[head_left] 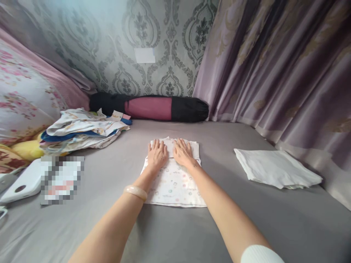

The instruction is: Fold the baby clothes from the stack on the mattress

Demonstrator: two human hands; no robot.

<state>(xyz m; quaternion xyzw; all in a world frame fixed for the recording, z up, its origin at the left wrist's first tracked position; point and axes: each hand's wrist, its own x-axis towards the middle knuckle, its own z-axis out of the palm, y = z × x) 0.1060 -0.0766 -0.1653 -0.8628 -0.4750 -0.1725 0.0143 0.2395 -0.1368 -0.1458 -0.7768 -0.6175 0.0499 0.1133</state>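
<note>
A white garment [175,188] with small coloured prints lies spread on the grey bed sheet, its far part folded over toward me. My left hand [157,153] rests palm down on the left of the folded part, fingers stretched away from me. On the right of the same fold lies my right hand [183,152], also flat with fingers extended. Neither hand grips the cloth. A pale bangle [135,192] circles my left wrist. The cloth directly under both palms is hidden.
To the left sits a pile of clothes [87,129] near a floral cushion [24,91]. A folded white cloth [276,168] lies at right, by purple curtains [263,65]. A black and maroon roll [149,107] lines the wall. A white device [24,182] lies at left.
</note>
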